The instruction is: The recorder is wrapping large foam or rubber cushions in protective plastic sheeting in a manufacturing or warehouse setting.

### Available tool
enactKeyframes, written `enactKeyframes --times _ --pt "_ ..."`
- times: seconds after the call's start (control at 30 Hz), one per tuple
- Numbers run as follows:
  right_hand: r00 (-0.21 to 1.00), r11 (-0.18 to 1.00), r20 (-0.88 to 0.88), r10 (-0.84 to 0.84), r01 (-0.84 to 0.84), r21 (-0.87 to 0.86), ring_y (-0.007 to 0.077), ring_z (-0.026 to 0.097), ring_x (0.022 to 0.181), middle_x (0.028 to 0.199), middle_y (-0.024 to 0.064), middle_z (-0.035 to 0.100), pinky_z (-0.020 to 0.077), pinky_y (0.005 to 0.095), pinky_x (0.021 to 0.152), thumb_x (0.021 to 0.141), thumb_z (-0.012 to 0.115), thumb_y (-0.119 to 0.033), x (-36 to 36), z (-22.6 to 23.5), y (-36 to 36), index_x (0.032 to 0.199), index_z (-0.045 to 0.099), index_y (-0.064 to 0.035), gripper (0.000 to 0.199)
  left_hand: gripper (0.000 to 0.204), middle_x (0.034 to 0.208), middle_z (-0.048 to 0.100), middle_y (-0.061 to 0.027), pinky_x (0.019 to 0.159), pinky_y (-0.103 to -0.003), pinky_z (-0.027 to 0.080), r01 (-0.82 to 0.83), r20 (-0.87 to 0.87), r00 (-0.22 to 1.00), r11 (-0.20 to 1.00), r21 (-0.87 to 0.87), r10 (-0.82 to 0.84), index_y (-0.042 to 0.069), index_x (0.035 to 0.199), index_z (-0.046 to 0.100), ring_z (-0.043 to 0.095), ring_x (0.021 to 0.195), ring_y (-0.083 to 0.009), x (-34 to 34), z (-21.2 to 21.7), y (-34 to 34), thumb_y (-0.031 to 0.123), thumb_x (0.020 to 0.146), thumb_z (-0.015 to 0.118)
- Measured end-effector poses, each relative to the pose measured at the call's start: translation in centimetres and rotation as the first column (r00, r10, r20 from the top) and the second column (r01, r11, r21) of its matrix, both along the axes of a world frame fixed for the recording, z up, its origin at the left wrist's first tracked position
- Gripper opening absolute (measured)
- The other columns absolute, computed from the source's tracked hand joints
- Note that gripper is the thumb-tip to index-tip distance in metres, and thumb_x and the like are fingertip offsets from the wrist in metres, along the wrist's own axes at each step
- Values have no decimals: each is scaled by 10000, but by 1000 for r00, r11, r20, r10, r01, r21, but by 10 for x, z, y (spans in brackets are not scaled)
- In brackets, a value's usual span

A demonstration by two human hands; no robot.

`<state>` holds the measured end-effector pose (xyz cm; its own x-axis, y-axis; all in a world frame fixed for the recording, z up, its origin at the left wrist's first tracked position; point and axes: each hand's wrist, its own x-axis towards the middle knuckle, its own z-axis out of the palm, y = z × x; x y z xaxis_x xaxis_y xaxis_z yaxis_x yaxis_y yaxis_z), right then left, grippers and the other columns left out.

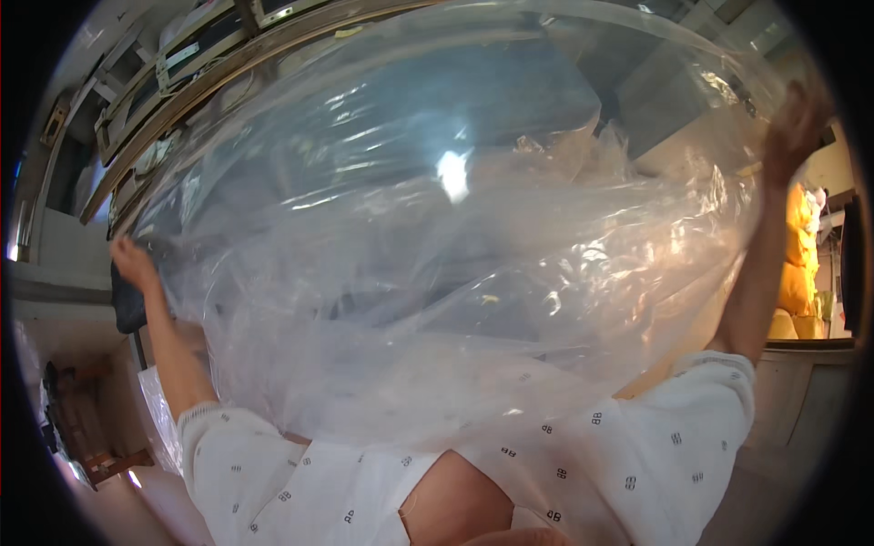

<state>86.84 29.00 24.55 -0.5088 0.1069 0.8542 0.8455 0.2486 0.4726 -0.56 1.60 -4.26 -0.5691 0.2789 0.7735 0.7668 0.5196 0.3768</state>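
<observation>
The left hand (135, 264) and right hand (794, 127), both pinched shut, hold a big clear plastic bag (455, 237) stretched wide between them.

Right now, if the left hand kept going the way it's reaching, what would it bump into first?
The left hand grips the edge of the big clear plastic bag and reaches up and outward. Going on that way, it would probably meet the wooden shelf frame first, though depth is hard to judge here.

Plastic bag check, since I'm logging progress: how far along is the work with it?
Done: the clear plastic bag is lifted and spread wide. In hand: the left hand and right hand grip opposite edges. Left: the pictures show nothing inside it yet, and it remains crumpled.
</observation>
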Motion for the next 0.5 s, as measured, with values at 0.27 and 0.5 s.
enactKeyframes --times 0.27,0.5 --pt "987 479 -152 61 -162 -862 263 412 1174 1295 84 434 350 359 946 813 571 -359 -121 -232 48 1240 469 -136 493 235 981 549 -176 781 -404 405 -231 -246 956 926 -300 159 4 982 534 523 928 -349 -145 -7 -168 199 894 439" --pt "984 866 -165 -66 -25 -499 260 493 911 996 57 508 409 376 777 769 638 -315 -193 -189 61 1146 550 -126 431 273 976 558 -169 768 -411 409 -272 -38 959 880 -390 280 26 984 541 534 911 -342 -118 -14 -131 250 907 405"
